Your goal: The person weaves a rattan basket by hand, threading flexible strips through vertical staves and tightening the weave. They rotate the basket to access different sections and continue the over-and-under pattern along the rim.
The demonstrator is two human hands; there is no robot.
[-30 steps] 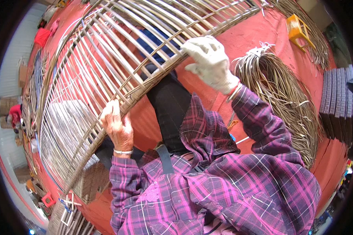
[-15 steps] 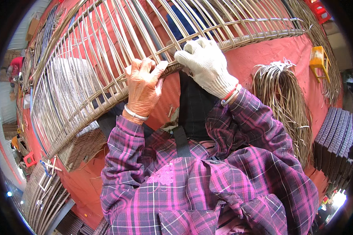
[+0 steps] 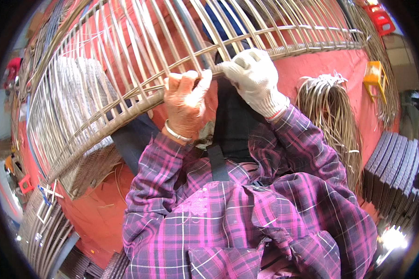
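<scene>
A large curved wicker frame (image 3: 144, 102) of thin rods, with a woven rim along its near edge, lies across the top of the view. My bare left hand (image 3: 185, 104) grips this rim near the middle, fingers curled over it and thumb reaching right. Close to its right, my right hand (image 3: 257, 83) in a white knitted glove is closed at the rim, its thumb and forefinger pinched toward the left thumb. Whatever strand lies between the gloved fingertips is too hidden to make out. The two hands are a small gap apart.
Right of me lies a bundle of loose wicker strands (image 3: 333, 111) on a red ground sheet (image 3: 293, 74). Beyond it stand a yellow stool (image 3: 375, 80) and a stack of grey woven pieces (image 3: 392, 162). At left are a woven panel (image 3: 91, 169) and curved rods (image 3: 44, 232).
My left hand has slid right along the rim, closer to the gloved hand. My right hand has shifted slightly right and down. The whole view has turned a little.
</scene>
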